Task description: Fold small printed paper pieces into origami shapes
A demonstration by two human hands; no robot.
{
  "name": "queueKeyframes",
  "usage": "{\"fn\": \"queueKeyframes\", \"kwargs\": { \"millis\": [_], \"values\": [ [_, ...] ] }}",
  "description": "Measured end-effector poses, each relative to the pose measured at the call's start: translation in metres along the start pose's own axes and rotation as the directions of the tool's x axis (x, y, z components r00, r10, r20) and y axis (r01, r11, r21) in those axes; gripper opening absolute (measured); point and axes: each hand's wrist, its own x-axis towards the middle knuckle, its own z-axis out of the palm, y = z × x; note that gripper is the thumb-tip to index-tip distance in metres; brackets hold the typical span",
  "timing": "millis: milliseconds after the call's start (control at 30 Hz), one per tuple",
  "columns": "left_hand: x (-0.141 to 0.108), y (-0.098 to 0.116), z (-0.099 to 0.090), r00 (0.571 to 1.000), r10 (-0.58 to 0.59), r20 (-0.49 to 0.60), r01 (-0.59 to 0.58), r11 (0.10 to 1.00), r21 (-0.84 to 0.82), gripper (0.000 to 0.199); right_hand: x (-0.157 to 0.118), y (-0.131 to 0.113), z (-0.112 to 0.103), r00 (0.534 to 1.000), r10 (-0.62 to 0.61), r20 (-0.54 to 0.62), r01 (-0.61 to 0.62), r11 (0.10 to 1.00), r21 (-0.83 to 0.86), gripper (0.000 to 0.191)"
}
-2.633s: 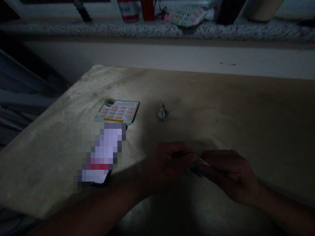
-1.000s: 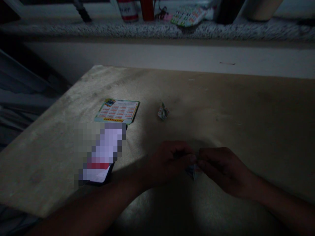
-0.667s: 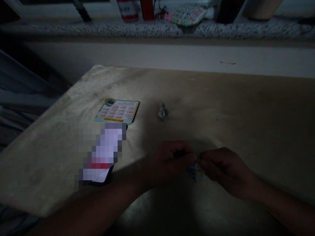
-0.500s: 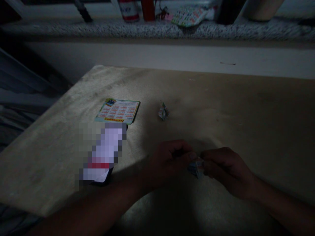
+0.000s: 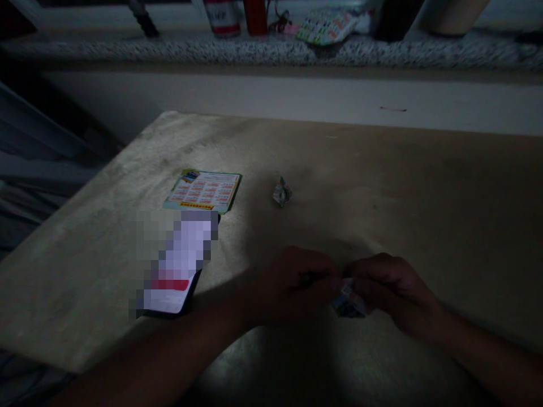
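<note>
Near the front of the table, my left hand (image 5: 297, 285) and my right hand (image 5: 392, 288) pinch a small folded piece of printed paper (image 5: 350, 302) between them. Its lower part hangs below the fingertips; the upper part is hidden by the fingers. Beyond the hands stands a small folded paper piece (image 5: 282, 193), touched by neither hand. A printed card (image 5: 206, 191) with rows of red and dark text lies to the left. Just below the card is a phone (image 5: 182, 263) with a lit, blurred screen, left of my left hand.
The pale table (image 5: 106, 226) ends at a wall at the back. Above it, a speckled stone sill (image 5: 190, 53) carries a red-and-white can (image 5: 223, 18), a red object (image 5: 255, 17), a patterned packet (image 5: 328, 27) and a light container (image 5: 453, 17).
The paper between my hands has shifted slightly right and down, and shows a wider face. My left hand has moved a little right and down, its fingers closer to the right hand's.
</note>
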Motion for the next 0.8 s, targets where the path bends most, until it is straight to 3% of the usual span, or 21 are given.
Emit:
{"fn": "queueKeyframes", "kwargs": {
  "millis": [133,267,667,733,800],
  "values": [
    [-0.002,-0.003,0.007,0.989,0.054,-0.141,-0.051,0.998,0.026,0.030,0.000,-0.004,0.001,1.000,-0.023,-0.006,0.023,0.995,-0.100,0.037],
    [-0.003,-0.006,0.009,0.988,0.048,-0.148,-0.053,0.998,-0.025,0.031,0.001,-0.010,0.002,0.997,-0.079,-0.008,0.076,0.984,-0.160,0.035],
    [-0.003,-0.007,0.009,0.982,-0.138,-0.129,0.106,0.968,-0.227,0.035,0.001,-0.004,0.001,1.000,-0.010,-0.029,0.011,0.999,0.038,0.039],
    [-0.002,-0.011,0.010,0.967,-0.172,-0.187,0.112,0.949,-0.293,0.034,0.002,-0.003,0.002,0.997,-0.001,-0.074,0.004,0.999,0.042,0.039],
    [-0.001,-0.015,0.011,0.940,-0.231,-0.250,0.126,0.919,-0.373,0.033,0.003,-0.002,0.002,0.979,-0.067,-0.191,0.061,0.997,-0.037,0.037]
  ]
}}
